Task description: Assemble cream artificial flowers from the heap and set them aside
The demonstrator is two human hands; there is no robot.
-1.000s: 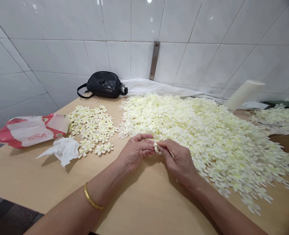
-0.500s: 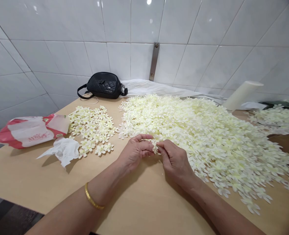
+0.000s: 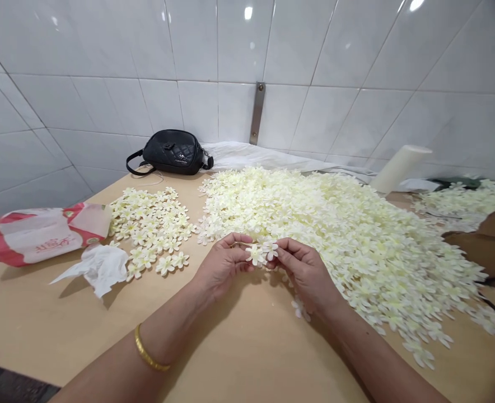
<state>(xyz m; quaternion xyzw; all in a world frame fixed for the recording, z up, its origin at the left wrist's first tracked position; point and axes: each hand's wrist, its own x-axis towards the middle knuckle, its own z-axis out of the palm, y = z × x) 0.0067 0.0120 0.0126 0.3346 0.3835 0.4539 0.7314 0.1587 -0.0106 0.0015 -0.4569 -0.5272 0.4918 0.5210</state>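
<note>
Between thumb and fingers my left hand (image 3: 224, 263) pinches a small white artificial flower (image 3: 255, 254) with a pale yellow centre. Close beside it, a second white flower (image 3: 270, 250) is gripped at its edge by my right hand (image 3: 304, 268). The two blossoms touch or nearly touch, facing me. Behind both hands spreads a large heap of loose artificial flowers (image 3: 314, 207). A smaller group of flowers (image 3: 150, 224) lies to the left. Below my right hand a loose flower (image 3: 300, 308) shows partly on the table.
A red and white tissue pack (image 3: 46, 232) with a crumpled tissue (image 3: 100, 266) lies on the left of the table (image 3: 239, 347). At the back stand a black bag (image 3: 174, 151) and a leaning white roll (image 3: 401, 168). A brown object (image 3: 478, 240) sits at the right edge.
The flowers in my hands have turned to face me, so two blossoms now show side by side. A loose flower now shows below my right hand. The view has shifted slightly.
</note>
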